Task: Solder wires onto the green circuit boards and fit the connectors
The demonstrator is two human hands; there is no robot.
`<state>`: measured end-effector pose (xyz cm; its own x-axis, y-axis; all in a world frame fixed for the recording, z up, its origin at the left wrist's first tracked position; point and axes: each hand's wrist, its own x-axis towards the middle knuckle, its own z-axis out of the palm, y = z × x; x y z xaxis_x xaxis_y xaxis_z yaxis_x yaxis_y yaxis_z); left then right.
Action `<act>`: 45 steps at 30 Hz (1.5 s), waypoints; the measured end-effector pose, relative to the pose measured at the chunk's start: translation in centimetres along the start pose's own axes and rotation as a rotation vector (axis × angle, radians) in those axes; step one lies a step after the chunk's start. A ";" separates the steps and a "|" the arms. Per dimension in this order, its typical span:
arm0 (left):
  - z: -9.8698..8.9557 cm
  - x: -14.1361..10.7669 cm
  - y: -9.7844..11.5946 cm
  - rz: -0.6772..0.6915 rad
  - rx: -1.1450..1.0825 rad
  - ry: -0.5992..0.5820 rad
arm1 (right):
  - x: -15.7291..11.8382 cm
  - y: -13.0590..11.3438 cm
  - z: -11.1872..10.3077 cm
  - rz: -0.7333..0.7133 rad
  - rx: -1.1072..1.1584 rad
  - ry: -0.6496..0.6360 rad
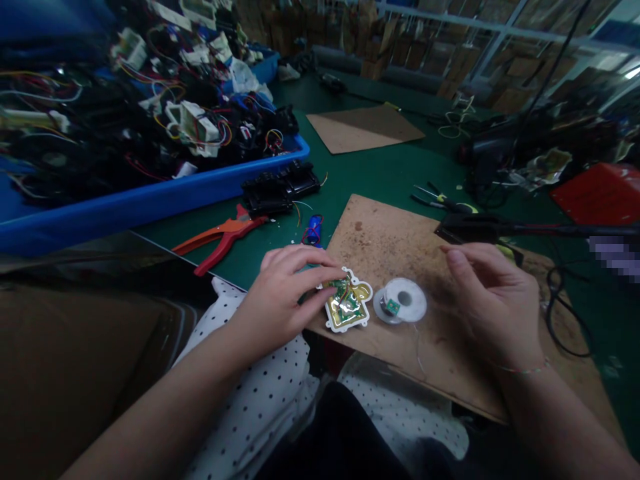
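My left hand (295,283) grips a white plastic housing (349,325) by its upper left edge. A green circuit board (350,308) sits inside it under a glossy yellowish fill. Just right of the housing, a spool of thin wire (414,303) lies on the brown board, with a tiny green circuit board (393,307) on its side. My right hand (493,300) hovers over the board's right part, thumb and fingers pinched together. Whatever is between them is hidden or too small to name. Behind that hand lies a black tool (473,228).
A blue tray (210,187) heaped with wired black parts stands at left. Orange-red pliers (225,237), a blue wired cylinder (314,229) and black plastic parts (283,188) lie before it. Yellow-black pliers (440,198), a red box (597,193) and a black cable (555,320) are right.
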<state>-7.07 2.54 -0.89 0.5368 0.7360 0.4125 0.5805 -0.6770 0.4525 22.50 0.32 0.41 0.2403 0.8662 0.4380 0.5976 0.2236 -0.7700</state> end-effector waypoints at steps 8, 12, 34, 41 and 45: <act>0.6 1.4 -0.5 0.150 0.126 -0.022 | -0.9 0.3 -0.6 -0.054 -0.047 -0.051; 0.8 1.4 -0.5 0.168 0.163 -0.018 | -1.0 0.1 -0.9 -0.059 -0.032 -0.042; 1.7 2.7 4.0 -0.139 -0.307 -0.225 | -1.1 0.0 -0.9 -0.073 -0.039 -0.017; 2.3 1.5 5.6 -0.230 -0.488 -0.202 | -0.6 0.3 -1.4 -0.074 -0.010 0.036; 2.4 1.5 5.2 -0.332 -0.617 -0.208 | -1.1 -0.4 -1.6 -0.195 -0.011 -0.287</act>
<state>-1.80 0.15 0.16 0.5330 0.8449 0.0453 0.3150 -0.2478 0.9162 23.25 -1.39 0.97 -0.1033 0.8983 0.4270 0.6198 0.3940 -0.6787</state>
